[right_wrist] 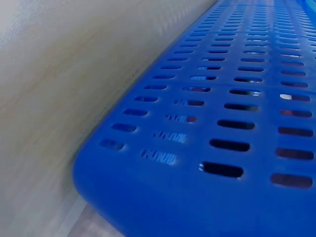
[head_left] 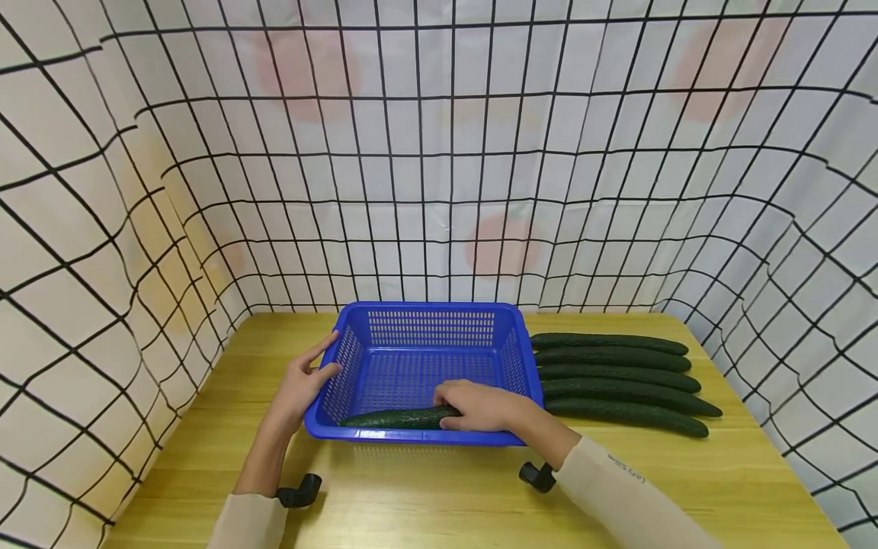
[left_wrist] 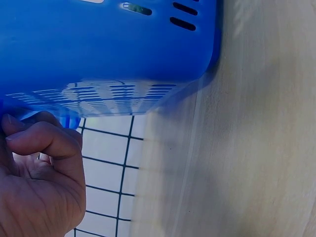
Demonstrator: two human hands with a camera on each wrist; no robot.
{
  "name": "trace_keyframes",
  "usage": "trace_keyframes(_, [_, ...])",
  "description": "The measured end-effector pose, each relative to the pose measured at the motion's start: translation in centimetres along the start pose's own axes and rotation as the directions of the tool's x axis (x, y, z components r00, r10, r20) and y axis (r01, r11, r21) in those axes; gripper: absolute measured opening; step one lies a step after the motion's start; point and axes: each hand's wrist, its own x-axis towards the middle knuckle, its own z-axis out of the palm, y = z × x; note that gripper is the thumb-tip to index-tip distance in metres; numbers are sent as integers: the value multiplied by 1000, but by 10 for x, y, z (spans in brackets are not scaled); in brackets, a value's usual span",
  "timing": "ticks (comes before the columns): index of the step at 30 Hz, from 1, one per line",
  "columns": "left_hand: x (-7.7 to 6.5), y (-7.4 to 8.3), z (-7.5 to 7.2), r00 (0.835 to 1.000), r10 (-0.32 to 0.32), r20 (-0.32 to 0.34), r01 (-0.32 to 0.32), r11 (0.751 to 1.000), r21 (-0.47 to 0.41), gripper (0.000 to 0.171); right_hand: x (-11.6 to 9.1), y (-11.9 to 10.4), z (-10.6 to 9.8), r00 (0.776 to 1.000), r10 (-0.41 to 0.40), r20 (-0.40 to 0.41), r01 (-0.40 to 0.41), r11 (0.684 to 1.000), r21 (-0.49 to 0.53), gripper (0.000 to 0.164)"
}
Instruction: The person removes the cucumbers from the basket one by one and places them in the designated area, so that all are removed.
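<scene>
A blue plastic basket [head_left: 430, 436] with slotted walls stands on the wooden table. Inside it, along the front wall, lies a dark green cucumber [head_left: 394, 418]. My right hand [head_left: 480, 406] reaches over the front right of the basket and grips the cucumber's right part, which the hand hides. At the left side, my left hand [head_left: 306, 383] holds the basket's rim, with curled fingers [left_wrist: 52, 140] showing in the left wrist view. Only the basket's slotted outer wall [right_wrist: 192, 143] fills the right wrist view; the right hand is not seen there.
Several more cucumbers [head_left: 624, 391] lie side by side on the table [head_left: 411, 496], right of the basket. A black wire grid [head_left: 450, 202] over pale sheeting encloses the back and both sides.
</scene>
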Motion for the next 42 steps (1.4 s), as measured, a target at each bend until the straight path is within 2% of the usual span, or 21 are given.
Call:
trace_keyframes(8, [0,1,0,1000,1,-3,-1,1000,-1,63,-2,-2,2,988,33,-149,-24,997,67,42])
trace_keyframes(12, [0,0,0,1000,-1,-9,1,1000,4,62,-6,-4,0,978,49,-204,-37,997,66,43])
trace_keyframes(19, [2,-2,1,1000,13,-12,-12,1000,4,63,-16,-10,-6,958,52,-281,-59,998,-14,41])
trace_keyframes(25, [3,-4,0,1000,18,-14,-18,1000,4,63,-26,-13,-15,928,7,-372,-39,996,-78,38])
trace_keyframes(29, [3,-4,-1,1000,24,-9,-24,1000,2,63,-37,-9,-23,904,12,-428,-59,994,-95,38])
trace_keyframes(34, [3,-4,-1,1000,29,-5,-29,1000,4,63,-55,-1,-31,871,21,-491,-74,993,-90,38])
trace_keyframes(42, [3,-3,0,1000,26,-1,-26,1000,3,63,-84,18,-37,834,52,-550,-96,994,-52,37])
